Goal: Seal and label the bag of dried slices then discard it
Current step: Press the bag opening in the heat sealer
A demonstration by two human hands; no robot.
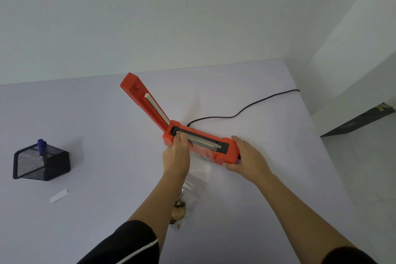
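Observation:
An orange heat sealer (230, 146) lies in the middle of the table with its lid arm (145, 100) raised up and to the left. A clear plastic bag (198, 176) holding dried slices (179, 210) at its near end lies with its open mouth across the sealing bar. My left hand (176, 156) pinches the bag's top edge at the left end of the bar. My right hand (246, 156) grips the right end of the sealer's base.
A black mesh pen holder (42, 163) with a blue marker (41, 147) stands at the left. A white label strip (59, 195) lies in front of it. The sealer's black cord (246, 109) runs off to the back right. The table edge (334, 156) is at the right.

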